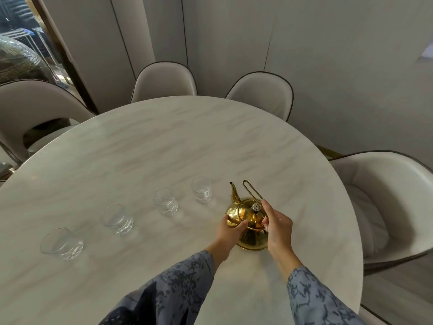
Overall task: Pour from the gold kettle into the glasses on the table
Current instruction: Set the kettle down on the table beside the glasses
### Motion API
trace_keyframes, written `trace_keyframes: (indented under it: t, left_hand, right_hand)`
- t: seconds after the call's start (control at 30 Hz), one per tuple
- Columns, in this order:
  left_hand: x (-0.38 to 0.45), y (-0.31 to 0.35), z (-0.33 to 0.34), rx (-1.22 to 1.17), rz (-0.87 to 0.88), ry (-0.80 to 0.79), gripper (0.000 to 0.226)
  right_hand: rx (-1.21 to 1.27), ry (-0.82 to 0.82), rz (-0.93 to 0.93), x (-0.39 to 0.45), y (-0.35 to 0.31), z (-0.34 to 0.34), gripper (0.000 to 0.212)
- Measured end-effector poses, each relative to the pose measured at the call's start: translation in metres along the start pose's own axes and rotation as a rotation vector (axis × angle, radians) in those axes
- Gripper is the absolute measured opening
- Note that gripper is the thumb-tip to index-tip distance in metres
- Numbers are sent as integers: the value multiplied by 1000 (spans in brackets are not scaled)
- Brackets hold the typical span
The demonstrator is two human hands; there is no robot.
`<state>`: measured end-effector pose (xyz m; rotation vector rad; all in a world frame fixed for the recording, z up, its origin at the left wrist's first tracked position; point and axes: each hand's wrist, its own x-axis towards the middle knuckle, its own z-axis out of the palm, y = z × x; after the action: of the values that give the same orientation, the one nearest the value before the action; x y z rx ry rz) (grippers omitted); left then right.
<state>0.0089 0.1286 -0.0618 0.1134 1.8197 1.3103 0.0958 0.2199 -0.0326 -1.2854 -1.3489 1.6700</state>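
Right hand [277, 227]: closed round the lower run of the thin wire handle [251, 192], forefinger stretched along it, the rest curled on the lid side of the pot.
Left hand [230, 232]: pressed against the near left shoulder of the pot, fingers wrapped onto the polished metal, thumb up near the lid; it is steadying the body.
Sleeves [311, 299]: both arms come in from the bottom edge in grey-blue cloth with a dark marbled print.
Gold kettle [250, 238]: standing upright on the table, right of centre and close to the person, spout [234, 192] pointing away toward the far side, silver ribbed knob [256, 207] on top of the lid.
Nearest glass [201, 190]: just beside the spout, to its left, upright, not touching the kettle.
Second glass [165, 201]: further left and a little closer to the person.
Third glass [117, 219]: further left again.
Fourth glass [61, 243]: last of the diagonal row, near the left edge.
Glass contents: all four are clear; I cannot tell whether any holds liquid.
Table [164, 141]: round, pale marble top with faint veining.
Chairs [164, 82]: cream upholstered with dark piping, set around the far and right sides.
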Motion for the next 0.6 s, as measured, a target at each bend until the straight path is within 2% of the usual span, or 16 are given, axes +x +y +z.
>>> trace_keyframes:
  t: [0.2,0.47,0.6]
  left_hand:
    - [8,-8,-1,34,32,5,72]
    - [-5,-13,-8,36,43,-17,64]
    - [-16,-28,-19,54,-27,24,79]
  right_hand:
    - [26,-23,0,5,3,1,60]
    - [-83,-65,-7,1,-7,0,53]
    - [-211,-59,-103,-4,-12,-1,43]
